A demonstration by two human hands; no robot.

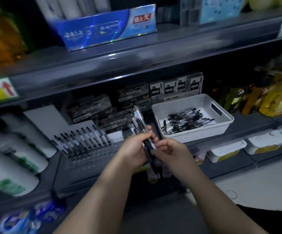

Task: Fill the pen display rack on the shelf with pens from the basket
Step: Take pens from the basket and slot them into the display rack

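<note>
My left hand (135, 147) grips a bundle of black-and-clear pens (139, 125) that points up and away, just in front of the middle shelf. My right hand (169, 149) is beside it with curled fingers, its fingertips at the lower part of the bundle; whether it pinches a pen is unclear. The pen display rack (93, 159), a grey perforated tray, lies on the shelf to the left of my hands, with a row of several pens (82, 139) standing along its back. The white basket (194, 132) with many loose pens (187, 122) sits to the right.
Boxes of pens (89, 107) are stacked behind the rack. White bottles (13, 159) lie at the left, and yellow bottles (278, 98) stand at the right. A blue box (103, 31) sits on the upper shelf. Small white tubs (224, 151) line the lower shelf.
</note>
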